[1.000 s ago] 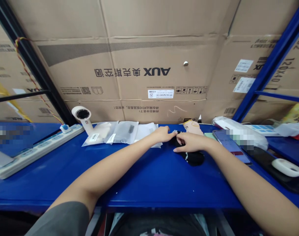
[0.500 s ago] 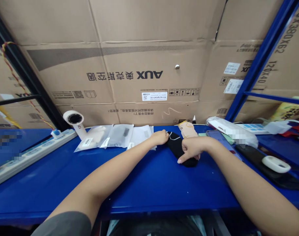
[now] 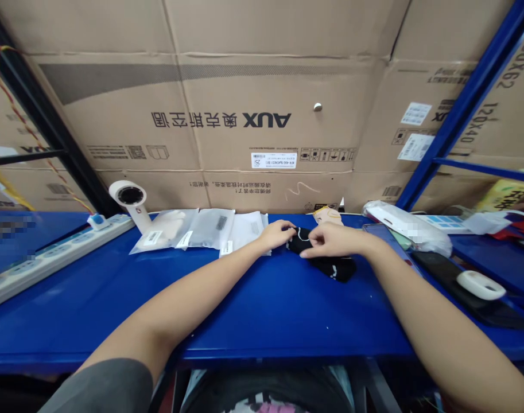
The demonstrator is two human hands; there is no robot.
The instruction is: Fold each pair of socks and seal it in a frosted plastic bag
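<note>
A black cloth item with white markings lies on the blue table, right of the middle. My left hand pinches its upper left end. Above its middle is my right hand, fingers curled against the cloth and hiding part of it. Just behind my right hand a beige card shows in part. Close to my left hand, on its left, lie flat clear packets: a white one, a grey one and one with pale contents.
A white handheld fan stands at the back left, beside a long power strip. At the right are a plastic-wrapped white device, a phone and a white mouse on a black pad. Cardboard walls the back.
My right hand has moved up and left along the black cloth, uncovering its lower right end with a white mark. My left hand stays at the upper end. The view has shifted slightly.
</note>
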